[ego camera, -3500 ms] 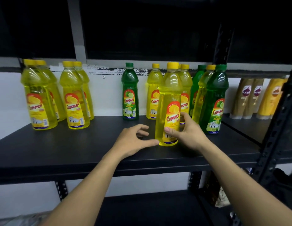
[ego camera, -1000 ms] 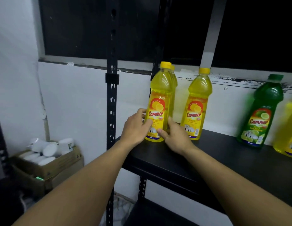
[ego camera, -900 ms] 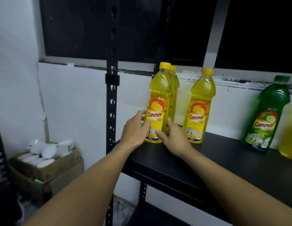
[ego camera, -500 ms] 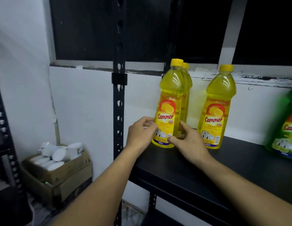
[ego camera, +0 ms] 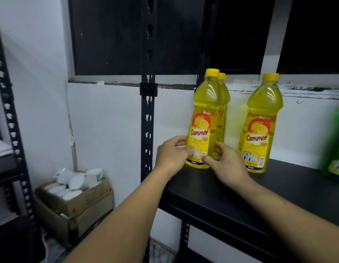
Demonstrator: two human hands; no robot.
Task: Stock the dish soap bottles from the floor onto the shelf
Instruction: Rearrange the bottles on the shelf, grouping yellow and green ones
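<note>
Head view: both hands [ego camera: 199,160] clasp a yellow bottle [ego camera: 202,126] upright on the black shelf [ego camera: 278,196].

between the left hand [ego camera: 171,155] and right hand [ego camera: 226,166], the front bottle [ego camera: 203,120] is clear yellow with a yellow cap and a red-and-yellow label. the second bottle [ego camera: 260,124] right of the right hand matches it. the green bottle [ego camera: 333,149] farther right is blurred. the shelf [ego camera: 240,196] under both hands is black.

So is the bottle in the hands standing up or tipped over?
Standing up. The bottle has its base flat on the shelf and its cap on top, between both hands.
</note>
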